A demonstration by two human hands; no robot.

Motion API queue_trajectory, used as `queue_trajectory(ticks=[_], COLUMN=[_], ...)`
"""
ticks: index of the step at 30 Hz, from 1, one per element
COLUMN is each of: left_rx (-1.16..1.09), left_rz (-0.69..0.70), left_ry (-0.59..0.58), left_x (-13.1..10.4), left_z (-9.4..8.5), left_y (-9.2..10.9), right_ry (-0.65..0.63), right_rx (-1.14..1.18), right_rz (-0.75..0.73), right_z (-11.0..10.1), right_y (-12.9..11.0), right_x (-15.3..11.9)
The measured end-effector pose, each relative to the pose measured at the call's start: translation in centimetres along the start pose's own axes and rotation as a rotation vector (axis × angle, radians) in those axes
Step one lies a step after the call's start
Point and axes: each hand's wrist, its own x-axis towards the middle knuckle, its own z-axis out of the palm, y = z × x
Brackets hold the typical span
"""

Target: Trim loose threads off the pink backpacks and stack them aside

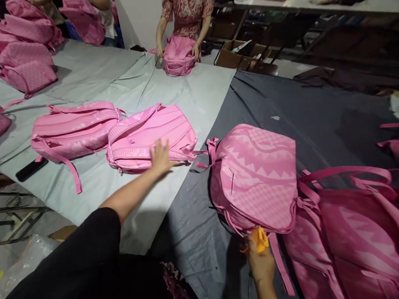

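Observation:
My left hand (161, 157), fingers spread, is over the lower edge of a pink backpack (174, 119) that lies with its straps up. Contact looks likely, but blur leaves it unsure. Another pink backpack (79, 127) lies against it on the left. In front of me on the right, a pink backpack with a zigzag and checkered print (255, 177) rests front side up. At its near edge my right hand (261, 265) is closed around a small orange tool (260, 239), whose exact kind I cannot make out.
More pink backpacks (363, 234) stand at the right, and a heap of them (24, 52) at the far left. Across the table a person (187, 15) handles a pink backpack (179, 56). A black phone-like object (31, 169) lies left. Grey-green and dark cloths (319, 115) cover the table.

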Motion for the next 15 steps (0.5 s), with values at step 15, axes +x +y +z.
queue_trajectory(ticks=[15], left_rx=[0.115], left_rz=[0.19], left_ry=[0.023], left_x=[-15.6], left_z=[0.0], left_y=[-5.4], right_ry=[-0.424], right_rx=[-0.03], right_rz=[-0.417], right_z=[1.1], right_y=[-6.0], right_x=[-16.4])
